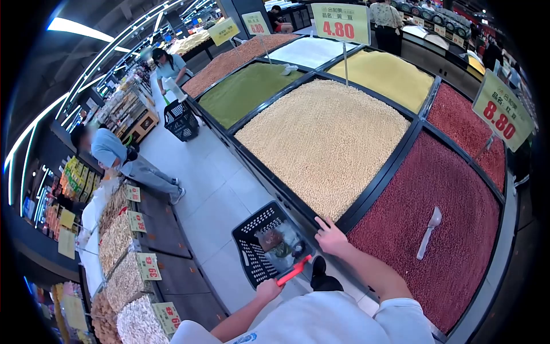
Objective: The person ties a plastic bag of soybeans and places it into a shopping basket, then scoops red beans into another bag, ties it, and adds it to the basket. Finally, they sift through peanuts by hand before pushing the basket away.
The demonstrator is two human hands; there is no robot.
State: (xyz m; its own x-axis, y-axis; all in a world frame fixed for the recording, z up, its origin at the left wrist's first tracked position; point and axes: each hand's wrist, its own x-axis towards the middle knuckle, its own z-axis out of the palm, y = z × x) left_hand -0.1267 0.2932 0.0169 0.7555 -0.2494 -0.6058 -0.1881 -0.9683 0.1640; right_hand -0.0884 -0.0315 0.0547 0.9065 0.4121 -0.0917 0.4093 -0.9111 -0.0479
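Observation:
My left hand [268, 289] is closed round the red handle [294, 271] of a black shopping basket [247, 252]. Inside the basket lie clear plastic bags of goods [281, 243], one with something reddish-brown. My right hand [332, 236] is at the near corner of a bin of pale yellow soybeans [323, 140], fingers stretched out and apart, fingertips right at the edge of the beans. Nothing shows in that hand. Beside it, to the right, is a bin of dark red beans [424, 212] with a white scoop [429, 232] lying on top.
Further bins hold green beans [246, 94], yellow grain [389, 77] and white grain [312, 53]. Price signs [341, 24] stand above them. Across the aisle [200, 183], dried goods [123, 281] line a counter. One person [112, 152] leans there; another [169, 69] has a basket [181, 120].

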